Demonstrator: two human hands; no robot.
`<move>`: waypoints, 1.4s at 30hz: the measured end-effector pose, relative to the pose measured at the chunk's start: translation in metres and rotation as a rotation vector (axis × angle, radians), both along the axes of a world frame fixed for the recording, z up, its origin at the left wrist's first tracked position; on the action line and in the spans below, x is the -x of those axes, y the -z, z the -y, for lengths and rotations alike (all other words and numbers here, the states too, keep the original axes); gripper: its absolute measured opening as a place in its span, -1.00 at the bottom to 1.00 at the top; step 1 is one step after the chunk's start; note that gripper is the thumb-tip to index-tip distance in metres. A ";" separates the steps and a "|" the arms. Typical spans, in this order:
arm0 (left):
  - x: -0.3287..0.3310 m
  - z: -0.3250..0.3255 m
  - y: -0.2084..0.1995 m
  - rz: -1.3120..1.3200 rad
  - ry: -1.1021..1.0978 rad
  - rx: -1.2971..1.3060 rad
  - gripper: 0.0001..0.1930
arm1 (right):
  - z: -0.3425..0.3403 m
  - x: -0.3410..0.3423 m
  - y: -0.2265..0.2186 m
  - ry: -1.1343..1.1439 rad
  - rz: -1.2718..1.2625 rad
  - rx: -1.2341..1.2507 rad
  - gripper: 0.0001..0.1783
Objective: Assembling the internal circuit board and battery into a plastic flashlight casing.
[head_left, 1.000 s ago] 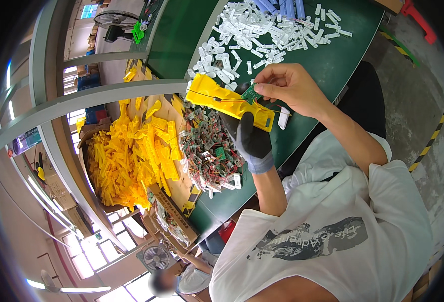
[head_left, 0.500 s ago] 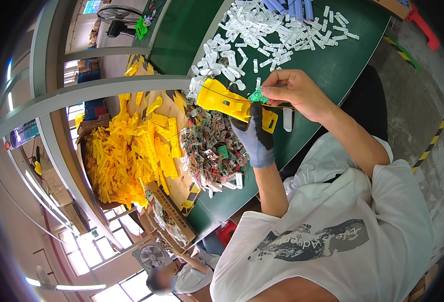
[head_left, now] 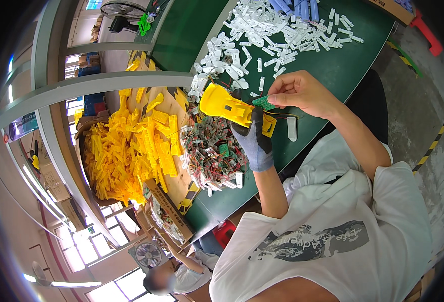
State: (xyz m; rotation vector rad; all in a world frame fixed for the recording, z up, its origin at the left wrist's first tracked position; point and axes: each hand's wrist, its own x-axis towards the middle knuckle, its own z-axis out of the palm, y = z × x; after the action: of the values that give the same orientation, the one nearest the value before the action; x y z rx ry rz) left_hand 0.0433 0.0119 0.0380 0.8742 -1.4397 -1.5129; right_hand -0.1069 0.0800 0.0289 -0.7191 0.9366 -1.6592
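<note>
My left hand (head_left: pixel 258 146), in a grey and black glove, is closed around a yellow plastic housing (head_left: pixel 221 104). The housing is tilted, its wide end toward the far left. Between the thumb and fingers of my bare right hand (head_left: pixel 305 94) is a small green circuit board (head_left: pixel 263 103), held just above the housing's near end. Thin wires run from around the board and housing, and a white oblong part (head_left: pixel 292 129) lies beside them on the green table (head_left: pixel 327 70). Left of my gloved hand is a heap of wired circuit boards (head_left: pixel 212 148).
Many white plastic pieces (head_left: pixel 265 30) are spread at the far side, with blue cylinders (head_left: pixel 302 9) behind them. A large pile of yellow parts (head_left: pixel 116 161) fills the left. A grey metal frame bar (head_left: pixel 116 81) crosses there. Another person (head_left: pixel 187 274) sits at the lower left.
My right hand has drawn the circuit board slightly up and right, away from the housing, so more of its face shows. The left hand still holds the housing, which has turned slightly.
</note>
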 end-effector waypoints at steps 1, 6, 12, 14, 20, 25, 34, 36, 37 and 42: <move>-0.002 -0.001 0.000 0.000 0.001 0.000 -0.58 | 0.000 0.000 0.000 -0.003 -0.006 0.002 -0.86; -0.005 -0.004 -0.001 0.031 -0.016 0.101 -0.62 | -0.004 0.008 0.000 0.026 -0.161 0.005 -0.88; -0.001 -0.004 -0.006 0.020 -0.016 0.081 -0.60 | -0.004 0.007 0.000 0.080 -0.238 0.012 -0.88; -0.003 -0.001 -0.004 0.002 0.005 0.048 -0.60 | -0.004 0.007 0.002 0.096 -0.252 0.018 -0.87; 0.005 0.002 -0.009 0.004 -0.006 -0.076 -0.63 | -0.003 0.006 0.004 0.155 -0.127 0.068 -0.88; -0.003 0.018 0.016 -0.083 0.181 -0.347 -0.47 | -0.007 0.009 0.002 0.284 -0.177 0.060 -0.83; 0.004 0.004 0.020 -0.021 0.377 -0.510 -0.50 | 0.010 0.006 0.026 0.229 -0.271 -0.002 -0.87; 0.006 0.002 0.017 -0.027 0.355 -0.479 -0.51 | 0.010 0.008 0.026 0.217 -0.270 -0.014 -0.87; 0.007 0.001 0.018 -0.025 0.347 -0.480 -0.51 | 0.010 0.008 0.023 0.211 -0.272 -0.024 -0.87; 0.013 -0.004 0.020 0.016 0.256 -0.394 -0.42 | 0.008 0.011 0.021 0.165 -0.290 -0.125 -0.87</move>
State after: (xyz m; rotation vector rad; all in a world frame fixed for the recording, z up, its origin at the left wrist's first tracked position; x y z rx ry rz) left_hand 0.0305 0.0157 0.0180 0.9586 -1.3229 -2.0330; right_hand -0.1183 0.0721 0.0076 -0.8292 1.3242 -1.6479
